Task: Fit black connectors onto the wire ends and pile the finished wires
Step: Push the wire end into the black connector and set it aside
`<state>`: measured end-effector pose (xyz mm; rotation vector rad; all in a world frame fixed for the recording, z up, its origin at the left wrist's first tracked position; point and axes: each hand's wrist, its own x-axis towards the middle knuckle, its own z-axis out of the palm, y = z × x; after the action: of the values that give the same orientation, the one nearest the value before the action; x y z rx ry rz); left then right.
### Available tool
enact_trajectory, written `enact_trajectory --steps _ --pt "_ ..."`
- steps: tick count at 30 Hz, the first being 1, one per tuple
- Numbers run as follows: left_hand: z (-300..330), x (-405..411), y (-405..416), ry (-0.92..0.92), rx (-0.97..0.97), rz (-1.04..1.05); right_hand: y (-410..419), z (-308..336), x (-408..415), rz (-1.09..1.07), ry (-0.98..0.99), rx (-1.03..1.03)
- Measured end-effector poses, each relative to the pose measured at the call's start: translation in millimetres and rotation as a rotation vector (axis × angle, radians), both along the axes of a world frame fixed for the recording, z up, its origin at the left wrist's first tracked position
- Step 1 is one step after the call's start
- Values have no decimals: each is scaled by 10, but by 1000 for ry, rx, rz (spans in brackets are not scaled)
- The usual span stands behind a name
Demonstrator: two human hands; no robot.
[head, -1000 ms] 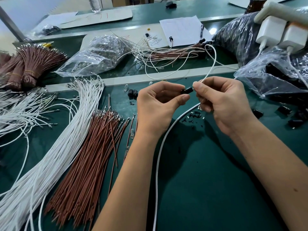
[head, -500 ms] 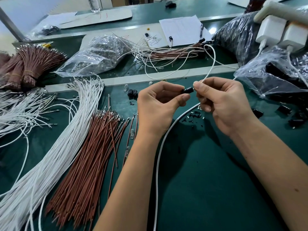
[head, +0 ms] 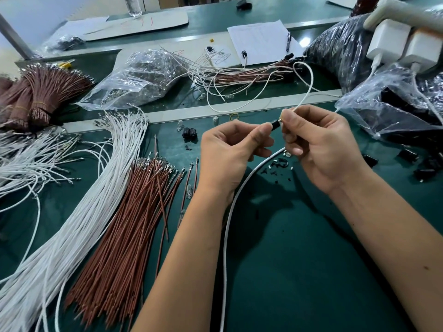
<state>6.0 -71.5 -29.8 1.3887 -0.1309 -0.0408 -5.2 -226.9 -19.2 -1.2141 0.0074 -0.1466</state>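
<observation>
Head view: above the green bench (head: pixel 299 271), my left hand (head: pixel 230 159) pinches the black connector (head: pixel 275 125), its long axis running left-right toward my right hand (head: pixel 321 147), which pinches the white wire (head: pixel 302 98) end just beside its opening.

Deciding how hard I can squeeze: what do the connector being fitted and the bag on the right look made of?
The black connector, pinched by the left hand, looks like hard moulded plastic with a slight sheen. The clear bag looks like thin plastic film: crinkled, glossy, see-through.
</observation>
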Motion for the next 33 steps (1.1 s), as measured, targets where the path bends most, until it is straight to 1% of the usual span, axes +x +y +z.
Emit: enact_trajectory --steps 2,5,8,14,18,28,33 --pt "3 -11 -41 24 -3 -44 3 -6 6 -23 -6 6" --pt "3 -18 -50 36 -19 -74 3 -17 22 -57 -6 -43" --pt "-10 -18 -17 6 28 -83 -20 -16 34 -81 5 -42" --pt "-14 17 -2 -64 22 -17 -21 -18 34 -45 24 20" --pt "-25 29 3 -71 14 -24 -15 -12 24 -16 22 86" --pt "-56 49 25 -61 75 -34 -55 -20 38 -63 -46 -89" --pt "-39 53 28 -15 48 -42 -29 -29 34 -60 -53 6"
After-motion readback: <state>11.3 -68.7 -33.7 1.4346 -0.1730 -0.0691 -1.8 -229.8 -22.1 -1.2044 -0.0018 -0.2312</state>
